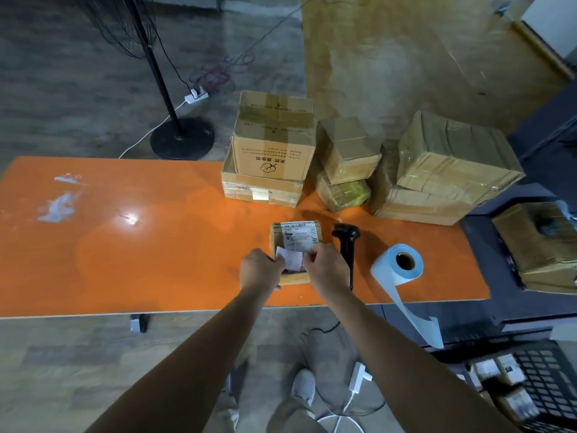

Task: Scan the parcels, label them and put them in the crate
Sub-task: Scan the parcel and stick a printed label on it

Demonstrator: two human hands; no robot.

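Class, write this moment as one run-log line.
phase: labelling | left hand, right hand: pinching white label over small parcel | barcode scanner, label roll: lying on orange table

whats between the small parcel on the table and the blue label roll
The black barcode scanner lies on the orange table between the small parcel and the label roll, nearer the parcel. The head view shows this.
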